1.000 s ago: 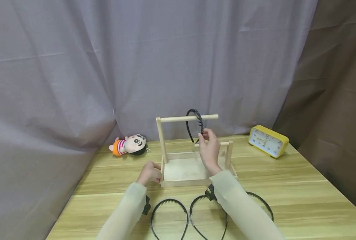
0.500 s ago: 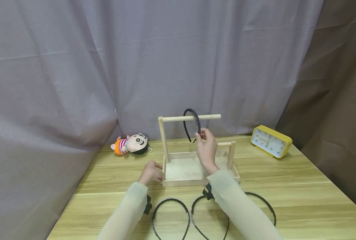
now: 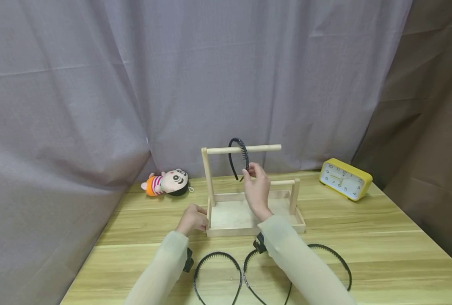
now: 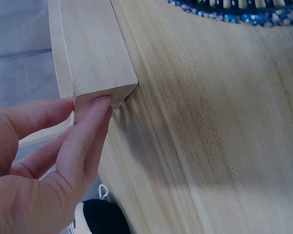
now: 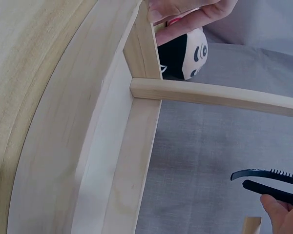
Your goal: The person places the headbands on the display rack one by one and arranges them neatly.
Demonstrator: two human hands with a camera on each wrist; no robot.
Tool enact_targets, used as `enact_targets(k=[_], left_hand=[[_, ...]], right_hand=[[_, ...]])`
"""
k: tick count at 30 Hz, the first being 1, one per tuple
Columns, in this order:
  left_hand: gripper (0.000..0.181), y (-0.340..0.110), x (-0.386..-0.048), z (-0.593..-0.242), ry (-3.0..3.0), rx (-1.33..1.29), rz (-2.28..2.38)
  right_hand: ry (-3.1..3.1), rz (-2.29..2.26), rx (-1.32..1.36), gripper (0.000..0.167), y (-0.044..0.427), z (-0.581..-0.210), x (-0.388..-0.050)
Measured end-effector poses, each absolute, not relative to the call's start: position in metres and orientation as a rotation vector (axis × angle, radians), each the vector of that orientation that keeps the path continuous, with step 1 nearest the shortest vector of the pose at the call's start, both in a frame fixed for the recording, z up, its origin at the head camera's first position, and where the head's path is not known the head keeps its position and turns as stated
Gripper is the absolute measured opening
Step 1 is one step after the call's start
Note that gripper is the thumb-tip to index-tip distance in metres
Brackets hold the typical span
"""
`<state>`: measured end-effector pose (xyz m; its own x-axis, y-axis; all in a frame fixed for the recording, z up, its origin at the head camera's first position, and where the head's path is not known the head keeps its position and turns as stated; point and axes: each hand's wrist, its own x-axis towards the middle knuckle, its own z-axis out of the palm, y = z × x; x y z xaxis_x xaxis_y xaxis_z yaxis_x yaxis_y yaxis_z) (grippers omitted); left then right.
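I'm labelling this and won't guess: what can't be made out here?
Head view: lower ends of the leftmost headband, cut off by the bottom edge.
Head view: part of the rightmost headband, hidden by the right sleeve.
Head view: exact time on the yellow clock, too small.
Right wrist view: arch of the held headband, past the right edge.
Right wrist view: much of the plush doll, behind the left hand.

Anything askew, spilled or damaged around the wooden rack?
Only mildly: the plush doll lies down on the table, left of the wooden rack in the head view, instead of upright. No spill or damage shows; the headband in the right hand loops around the upper bar.
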<state>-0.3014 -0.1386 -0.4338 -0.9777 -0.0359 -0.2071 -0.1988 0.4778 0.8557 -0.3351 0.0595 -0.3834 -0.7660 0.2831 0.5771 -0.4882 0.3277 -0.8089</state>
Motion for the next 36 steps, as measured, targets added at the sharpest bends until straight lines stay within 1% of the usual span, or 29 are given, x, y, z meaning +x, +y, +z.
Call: enact_targets(k=[17,36], left_hand=[[0.051,-0.139,-0.302,-0.437,2.558,-0.204,1.529],[0.050,-0.140,-0.302,-0.436,2.571,-0.192,1.539]], right_hand=[[-1.941,1.509,0.206,0.012,0.043,-0.388,-0.334],[-1.971,1.460,0.290,0.013,0.017,-0.388,-0.331]])
